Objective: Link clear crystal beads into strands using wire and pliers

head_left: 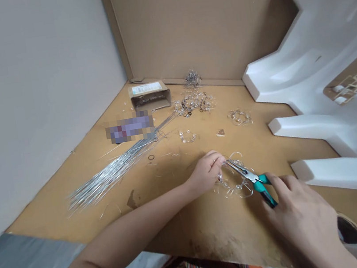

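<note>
My right hand [298, 205] is closed round the green-and-black handles of a pair of long-nose pliers [246, 174]. The plier tips point up and left, reaching to the fingers of my left hand [206, 172]. That hand pinches the edge of a ring of wire loops with clear beads [236, 187], just above the table. The exact spot between plier jaws and fingertips is too small to make out. Left of my hands lies a bundle of straight silvery wires [113, 168]. A smaller beaded ring [187, 136] rests beyond my left hand.
A small open cardboard box [150, 97] with clear beads stands at the back. Near it are a heap of beaded wire pieces [195, 101], a dark wire tangle [192, 78] and a blurred purple item [130, 127]. Another beaded ring [240, 117] lies right. White foam packing [319, 131] borders the right side.
</note>
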`<act>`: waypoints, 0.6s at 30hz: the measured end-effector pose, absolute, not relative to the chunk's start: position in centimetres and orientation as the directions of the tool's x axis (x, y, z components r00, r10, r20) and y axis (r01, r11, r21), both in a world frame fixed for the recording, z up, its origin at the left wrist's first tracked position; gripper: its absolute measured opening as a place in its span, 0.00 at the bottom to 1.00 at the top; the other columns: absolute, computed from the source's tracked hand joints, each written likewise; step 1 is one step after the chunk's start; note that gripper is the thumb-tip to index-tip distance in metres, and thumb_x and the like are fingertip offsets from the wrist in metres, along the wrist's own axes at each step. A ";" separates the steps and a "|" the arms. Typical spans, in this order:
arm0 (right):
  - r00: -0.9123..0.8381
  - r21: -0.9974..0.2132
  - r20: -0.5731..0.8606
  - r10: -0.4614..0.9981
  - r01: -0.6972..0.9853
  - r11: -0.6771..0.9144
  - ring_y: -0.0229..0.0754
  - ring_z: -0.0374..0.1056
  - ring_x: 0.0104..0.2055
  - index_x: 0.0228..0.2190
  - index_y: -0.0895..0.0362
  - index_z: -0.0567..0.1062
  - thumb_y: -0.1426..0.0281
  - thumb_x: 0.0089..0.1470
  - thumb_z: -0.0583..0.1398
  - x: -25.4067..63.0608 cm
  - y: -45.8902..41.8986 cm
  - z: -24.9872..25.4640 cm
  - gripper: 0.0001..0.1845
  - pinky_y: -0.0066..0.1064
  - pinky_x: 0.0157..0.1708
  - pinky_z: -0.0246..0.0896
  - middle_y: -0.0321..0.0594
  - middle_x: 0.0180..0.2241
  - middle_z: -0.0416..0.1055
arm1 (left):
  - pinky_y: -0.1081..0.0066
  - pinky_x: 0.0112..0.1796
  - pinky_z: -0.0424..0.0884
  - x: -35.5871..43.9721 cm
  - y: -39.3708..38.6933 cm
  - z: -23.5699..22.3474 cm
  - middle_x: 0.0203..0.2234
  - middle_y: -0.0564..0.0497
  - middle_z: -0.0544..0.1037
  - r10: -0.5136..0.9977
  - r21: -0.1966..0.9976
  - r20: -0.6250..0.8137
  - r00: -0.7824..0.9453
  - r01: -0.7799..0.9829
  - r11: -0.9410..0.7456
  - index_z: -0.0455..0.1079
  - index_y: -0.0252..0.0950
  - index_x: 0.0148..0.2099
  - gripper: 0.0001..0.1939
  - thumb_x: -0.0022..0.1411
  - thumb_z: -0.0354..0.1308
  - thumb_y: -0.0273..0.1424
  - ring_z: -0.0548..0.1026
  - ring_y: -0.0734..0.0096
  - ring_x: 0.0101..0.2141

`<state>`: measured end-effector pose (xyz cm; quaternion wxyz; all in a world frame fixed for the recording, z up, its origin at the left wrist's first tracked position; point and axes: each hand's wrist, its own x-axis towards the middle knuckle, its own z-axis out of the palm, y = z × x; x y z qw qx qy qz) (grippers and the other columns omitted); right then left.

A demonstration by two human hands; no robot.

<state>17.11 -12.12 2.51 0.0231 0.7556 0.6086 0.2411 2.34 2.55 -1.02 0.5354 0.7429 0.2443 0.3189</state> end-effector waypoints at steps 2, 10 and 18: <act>0.147 0.341 0.336 0.930 0.902 -0.266 0.43 0.65 0.29 0.40 0.54 0.69 0.62 0.51 0.53 17.0 -12.2 2.6 0.15 0.31 0.27 0.51 0.39 0.30 0.69 | 0.74 0.29 0.65 2.4 2.5 -1.1 0.21 0.56 0.64 0.712 0.955 0.206 0.671 0.021 -0.296 0.62 0.35 0.30 0.15 0.65 0.41 0.36 0.66 0.78 0.20; 0.095 0.423 0.309 0.946 0.877 -0.226 0.43 0.63 0.30 0.41 0.54 0.68 0.65 0.52 0.53 17.2 -12.2 3.0 0.14 0.31 0.28 0.50 0.38 0.27 0.65 | 0.75 0.27 0.65 2.5 2.3 -1.1 0.21 0.56 0.64 0.741 0.973 0.152 0.654 0.034 -0.229 0.61 0.35 0.29 0.15 0.64 0.42 0.36 0.66 0.79 0.19; 0.041 0.452 0.334 0.942 0.870 -0.198 0.42 0.62 0.28 0.39 0.55 0.69 0.67 0.52 0.52 17.5 -12.1 3.1 0.12 0.31 0.27 0.50 0.37 0.24 0.64 | 0.75 0.26 0.65 2.6 2.3 -1.5 0.19 0.56 0.65 0.750 0.973 0.155 0.644 0.030 -0.227 0.62 0.35 0.29 0.14 0.64 0.43 0.35 0.65 0.78 0.19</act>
